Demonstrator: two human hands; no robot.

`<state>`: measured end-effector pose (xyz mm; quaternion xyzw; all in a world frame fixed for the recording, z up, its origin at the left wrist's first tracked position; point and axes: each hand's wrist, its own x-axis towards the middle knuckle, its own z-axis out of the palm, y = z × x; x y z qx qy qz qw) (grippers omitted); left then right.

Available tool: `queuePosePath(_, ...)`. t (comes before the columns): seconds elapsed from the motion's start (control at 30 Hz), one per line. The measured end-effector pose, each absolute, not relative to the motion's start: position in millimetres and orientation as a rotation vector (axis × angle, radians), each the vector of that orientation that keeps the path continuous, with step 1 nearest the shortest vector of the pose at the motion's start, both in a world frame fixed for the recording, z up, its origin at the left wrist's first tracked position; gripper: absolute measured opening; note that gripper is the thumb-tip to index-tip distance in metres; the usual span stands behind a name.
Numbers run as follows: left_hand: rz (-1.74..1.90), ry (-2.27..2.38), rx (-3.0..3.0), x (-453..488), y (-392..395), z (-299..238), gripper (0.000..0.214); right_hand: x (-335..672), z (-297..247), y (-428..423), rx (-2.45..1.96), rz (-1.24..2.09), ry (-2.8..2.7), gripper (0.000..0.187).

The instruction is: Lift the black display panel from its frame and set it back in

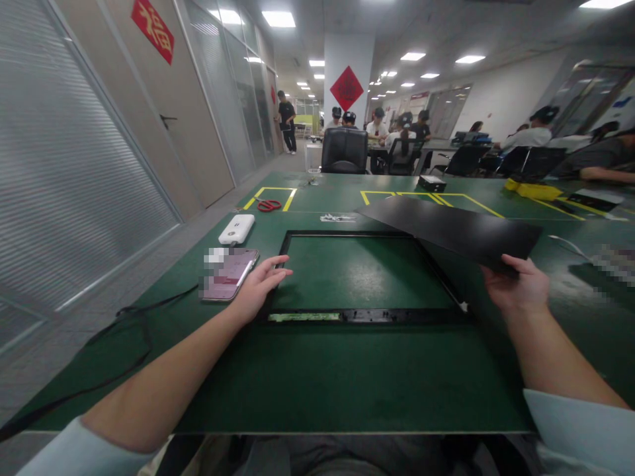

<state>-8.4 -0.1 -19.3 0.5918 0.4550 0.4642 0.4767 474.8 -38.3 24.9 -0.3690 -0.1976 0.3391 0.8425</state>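
Observation:
A flat black rectangular frame [407, 316] lies on the green table [357, 383] in front of me, the tabletop showing through its opening. A green strip [303, 317] sits along the left of its near bar. My left hand [260, 285] is at the frame's left side with its fingers stretched out; whether they touch the frame I cannot tell. My right hand [518, 287] grips the near right corner of a thin black panel [456, 228]. The panel is tilted, raised above the table and partly over the frame's far right corner.
Left of the frame are a phone [231, 274], a white power bank [237, 229] and a black strap [143, 311]. Beyond lie red-handled scissors [268, 205], small white pieces [338, 217] and a black box [431, 183]. A white cable [570, 244] is at right. People sit farther back.

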Motion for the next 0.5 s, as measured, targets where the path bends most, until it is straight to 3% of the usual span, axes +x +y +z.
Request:
queuePosePath(0.27, 1.089, 1.141, 1.489, -6.3, -3.1, -14.7, 0.051, 481.4, 17.0, -34.6, -0.834, 0.484, -0.363, 0.042)
queuePosePath(0.5, 1.069, 1.153, 1.493, -3.6, -6.5, -8.4, 0.05, 489.3, 10.5, -31.9, -0.906, 0.445, -0.248, 0.041)
